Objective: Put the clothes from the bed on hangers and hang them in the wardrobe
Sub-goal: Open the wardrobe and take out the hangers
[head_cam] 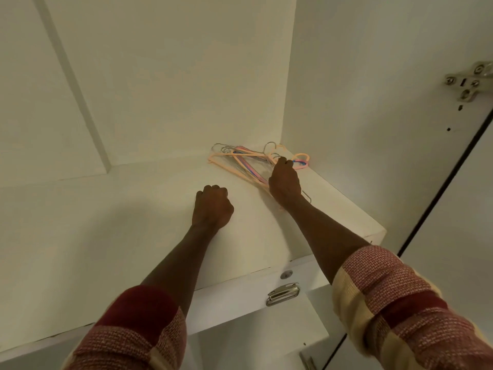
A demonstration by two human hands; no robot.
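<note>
Here your right hand is already on the pile of hangers, which lies on the white wardrobe shelf in its far right corner, close against the back panel and the right side wall. Your fingers are curled over the hook end of the pile, and they seem to pinch one or more hooks there, though you cannot tell from this view how many they have caught. The hangers are thin ones, peach, pink, blue and bare wire, tangled together; their long bars run from the far left toward the near right, passing under your right hand, and a wire end pokes out beside your wrist. Their hooks bunch at the far end, some just beyond your fingertips toward the corner. Your left hand rests on the shelf as a closed fist, fingers curled and holding nothing, near the pile's left edge but apart from it. So the right hand is the one placed to lift, and the pull should likely come back along the bars toward you, away from the corner. Because the hangers are interlocked, one may drag its neighbours; your left hand sits close enough to steady the rest. No clothes show here, so the hanging itself is not yet begun.
</note>
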